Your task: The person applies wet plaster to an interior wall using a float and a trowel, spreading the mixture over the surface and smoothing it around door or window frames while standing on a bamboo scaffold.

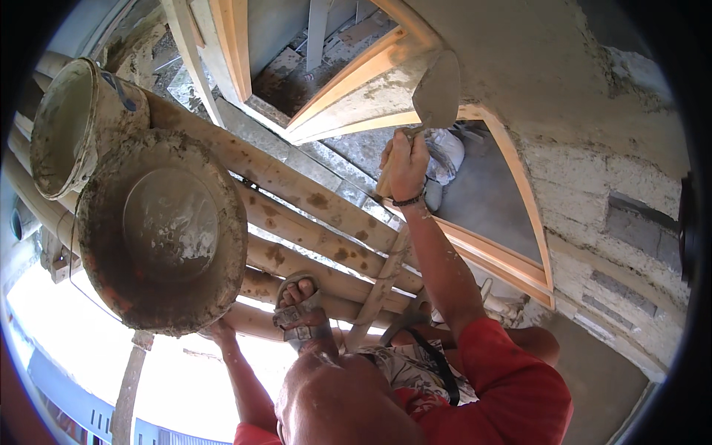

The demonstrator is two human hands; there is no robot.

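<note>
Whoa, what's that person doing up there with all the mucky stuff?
The person's right hand is holding a trowel, its blade up near the grey wall. The left hand is by the rim of a mucky basin, partly hidden. Wet grey mix sits inside, and a dirty bucket is beside it.

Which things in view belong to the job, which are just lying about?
Job, likely: trowel in right hand; basin of wet grey mix, left hand at its rim; bamboo poles underfoot.
Lying about, likely: white bundle; scraps on far floor; bucket, role unclear.
</note>
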